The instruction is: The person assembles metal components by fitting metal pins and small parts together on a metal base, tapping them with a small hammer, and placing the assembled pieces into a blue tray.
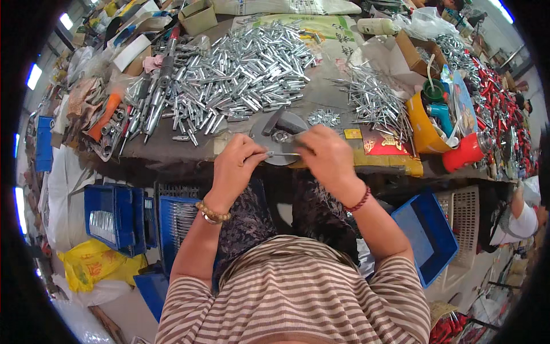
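At the bench's near edge, my left hand (236, 162) pinches one end of a thin silver metal rod (283, 153) between thumb and fingertips. My right hand (330, 156), slightly blurred, has its fingers closed at the rod's other end. How much of the rod lies inside the fingers is hidden. Just behind it is a round grey metal plate (260, 125) with a dark bar-shaped block (286, 120) on top. A small heap of short silver parts (324, 117) lies behind my right hand.
Beyond my hands spreads a big pile of silver metal tubes (246, 69); thin pins (375, 100) lie to its right. A yellow container (423, 123) and red bottle (463, 152) stand right. Screwdriver-like tools (154, 103) crowd the left. Blue crates (114, 215) sit below.
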### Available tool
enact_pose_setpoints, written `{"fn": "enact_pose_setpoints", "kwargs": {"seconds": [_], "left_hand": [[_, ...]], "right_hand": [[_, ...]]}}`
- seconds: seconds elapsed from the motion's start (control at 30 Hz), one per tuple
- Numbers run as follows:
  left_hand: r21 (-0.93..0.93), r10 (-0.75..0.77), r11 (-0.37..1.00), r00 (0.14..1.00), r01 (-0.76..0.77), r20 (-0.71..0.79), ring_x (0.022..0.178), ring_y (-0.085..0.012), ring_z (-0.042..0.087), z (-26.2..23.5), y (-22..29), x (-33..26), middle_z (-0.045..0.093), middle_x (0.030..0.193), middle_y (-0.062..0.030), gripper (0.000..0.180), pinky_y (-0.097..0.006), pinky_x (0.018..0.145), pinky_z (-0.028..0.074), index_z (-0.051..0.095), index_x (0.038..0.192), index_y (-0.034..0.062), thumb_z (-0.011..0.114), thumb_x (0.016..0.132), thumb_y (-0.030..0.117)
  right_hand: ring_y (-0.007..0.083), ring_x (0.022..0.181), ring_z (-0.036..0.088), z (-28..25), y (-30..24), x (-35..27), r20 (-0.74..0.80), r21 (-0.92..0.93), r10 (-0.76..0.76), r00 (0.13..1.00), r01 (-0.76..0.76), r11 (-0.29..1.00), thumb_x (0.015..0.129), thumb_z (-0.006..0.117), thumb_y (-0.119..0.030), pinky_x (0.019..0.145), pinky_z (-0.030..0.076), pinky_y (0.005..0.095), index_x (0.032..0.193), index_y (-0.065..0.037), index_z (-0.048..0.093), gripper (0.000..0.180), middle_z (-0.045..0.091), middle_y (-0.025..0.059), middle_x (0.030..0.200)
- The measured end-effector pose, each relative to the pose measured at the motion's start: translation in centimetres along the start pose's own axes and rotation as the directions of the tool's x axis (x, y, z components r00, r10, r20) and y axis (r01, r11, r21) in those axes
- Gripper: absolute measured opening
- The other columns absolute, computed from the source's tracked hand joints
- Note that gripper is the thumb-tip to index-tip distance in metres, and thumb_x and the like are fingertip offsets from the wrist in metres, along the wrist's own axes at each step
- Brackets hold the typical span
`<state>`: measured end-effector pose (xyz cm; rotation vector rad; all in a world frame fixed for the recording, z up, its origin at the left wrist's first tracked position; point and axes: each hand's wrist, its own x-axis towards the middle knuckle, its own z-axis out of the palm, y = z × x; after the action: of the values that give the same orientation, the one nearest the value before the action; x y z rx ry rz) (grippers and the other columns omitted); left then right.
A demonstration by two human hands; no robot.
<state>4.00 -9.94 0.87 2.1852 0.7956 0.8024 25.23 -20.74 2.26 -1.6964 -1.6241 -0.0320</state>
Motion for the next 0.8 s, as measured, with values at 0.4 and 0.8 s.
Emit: {"fn": "enact_pose_setpoints", "kwargs": {"seconds": [0.4, 0.8], "left_hand": [[0.029, 0.124, 0.992, 0.991, -0.123, -0.058, 0.088, -0.0308, 0.064, 0.6, 0.2, 0.9, 0.062, 0.093, -0.0109, 0.01, -0.039, 0.078, 0.052, 0.074, 0.093, 0.0032, 0.075, 0.087, 0.011], [-0.019, 0.088, 0.996, 0.995, -0.089, -0.057, 0.082, -0.0254, 0.063, 0.4, 0.3, 0.2, 0.06, 0.089, -0.0099, 0.011, -0.035, 0.073, 0.05, 0.074, 0.093, 0.0009, 0.078, 0.083, 0.002]], "right_hand": [[0.0371, 0.095, 0.064, -4.7, 9.3, 0.5, 0.004, -0.388, 0.204, 0.979, -0.187, 0.903, 0.081, 0.077, -0.015, 0.082, 0.053, 0.0484, 0.091, -0.007, 0.072, 0.013, 0.064, 0.0144, 0.094], [0.0325, 0.095, 0.065, -3.8, 9.6, 0.2, 0.031, -0.389, -0.021, 0.999, 0.032, 0.921, 0.083, 0.071, -0.012, 0.081, 0.055, 0.0446, 0.09, -0.007, 0.064, 0.011, 0.062, 0.0106, 0.092]]}}
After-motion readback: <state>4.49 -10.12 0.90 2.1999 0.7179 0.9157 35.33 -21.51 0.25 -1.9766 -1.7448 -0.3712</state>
